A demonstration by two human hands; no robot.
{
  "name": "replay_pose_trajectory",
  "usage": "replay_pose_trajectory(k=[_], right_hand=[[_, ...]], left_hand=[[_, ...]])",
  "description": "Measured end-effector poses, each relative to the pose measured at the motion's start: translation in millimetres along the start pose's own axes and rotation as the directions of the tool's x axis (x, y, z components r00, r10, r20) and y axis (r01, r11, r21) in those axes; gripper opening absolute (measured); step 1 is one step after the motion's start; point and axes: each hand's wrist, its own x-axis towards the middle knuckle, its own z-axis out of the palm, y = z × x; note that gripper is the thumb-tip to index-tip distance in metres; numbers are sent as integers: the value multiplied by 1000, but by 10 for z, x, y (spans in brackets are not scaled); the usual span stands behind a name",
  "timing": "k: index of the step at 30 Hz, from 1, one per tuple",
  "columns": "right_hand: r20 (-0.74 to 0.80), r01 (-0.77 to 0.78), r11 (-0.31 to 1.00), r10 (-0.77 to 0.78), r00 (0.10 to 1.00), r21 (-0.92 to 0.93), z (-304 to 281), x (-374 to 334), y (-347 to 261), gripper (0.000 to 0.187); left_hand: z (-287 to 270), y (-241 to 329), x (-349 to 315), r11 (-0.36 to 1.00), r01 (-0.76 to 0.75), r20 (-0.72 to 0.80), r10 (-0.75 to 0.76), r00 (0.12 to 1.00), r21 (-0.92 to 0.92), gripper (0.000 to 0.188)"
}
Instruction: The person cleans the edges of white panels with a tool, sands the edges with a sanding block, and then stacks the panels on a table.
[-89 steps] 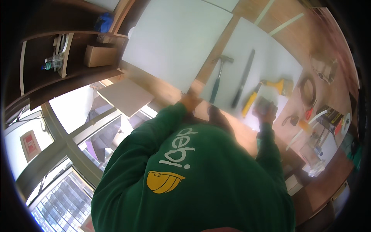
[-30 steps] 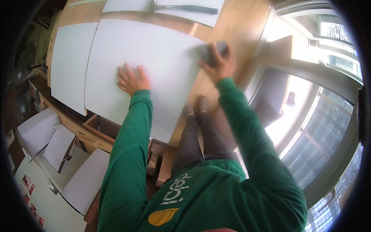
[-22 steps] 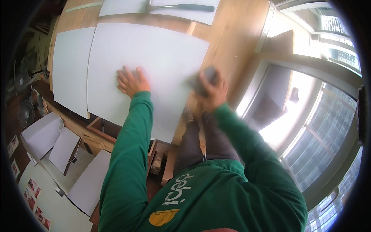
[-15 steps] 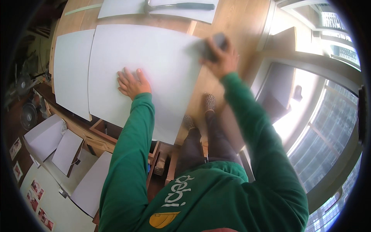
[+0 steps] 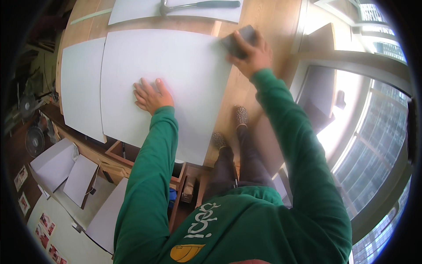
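Observation:
My left hand lies flat on a large white panel, its fingers spread. At the panel's far right corner, my right hand grips a dark grey block, which looks like a sanding block. The block rests against the panel's right edge and covers its corner. A narrower white panel lies alongside on the left, a thin gap between the two.
Beyond the large panel, a hammer with a dark handle lies on another white panel. Drawers stand open below the near edge. White boards lean at the lower left. A window is on the right.
My right hand has moved slightly away from me with the block, along the panel's right edge to the corner. My left hand stays put on the panel.

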Motion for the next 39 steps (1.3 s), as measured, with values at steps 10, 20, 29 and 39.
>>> replay_pose_trajectory(k=[10, 20, 29, 39], right_hand=[[-10, -91, 982, 94, 996, 167, 159, -323, 5, 82], [42, 114, 990, -118, 992, 82, 139, -448, 84, 80], [294, 236, 963, -265, 918, 128, 86, -2017, -583, 86], [102, 160, 944, -196, 975, 287, 358, -2169, -530, 87]], left_hand=[[-46, 2, 14, 1000, 5, 6, -5, 1000, -8, 67], [-15, -88, 5, 1000, -23, 15, 23, 1000, -16, 70], [-23, -159, 30, 1000, -19, -13, 19, 1000, -21, 68], [-1, -154, -15, 995, -24, -17, 22, 1000, -97, 71]])
